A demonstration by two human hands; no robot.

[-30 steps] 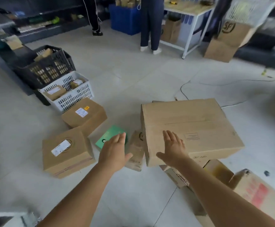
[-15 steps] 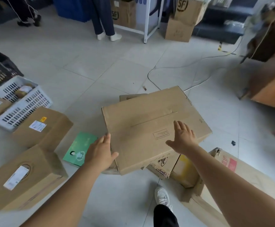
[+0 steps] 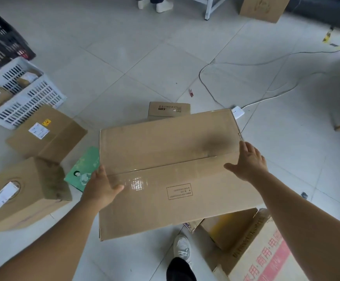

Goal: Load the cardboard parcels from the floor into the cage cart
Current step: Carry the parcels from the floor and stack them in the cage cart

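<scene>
Pale grey tiled floor (image 3: pixel 124 57) strewn with parcels; the big flat brown cardboard box (image 3: pixel 171 171), taped along its top seam, sits tilted over smaller boxes at centre. It looks stiff, bulky and probably light, with slick tape, so hold the two short ends: left hand (image 3: pixel 100 187) presses its left edge, thumb on top, right hand (image 3: pixel 248 161) lies spread and straight-fingered at the right edge, neither clamped yet. White slotted plastic crate (image 3: pixel 43 98) at left holds two small labelled parcels; black crate (image 3: pixel 1 39) contents unclear; cage cart not visible.

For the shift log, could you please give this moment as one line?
phase: grasping | left hand: left edge of large cardboard box | right hand: right edge | cage cart: unseen
</scene>
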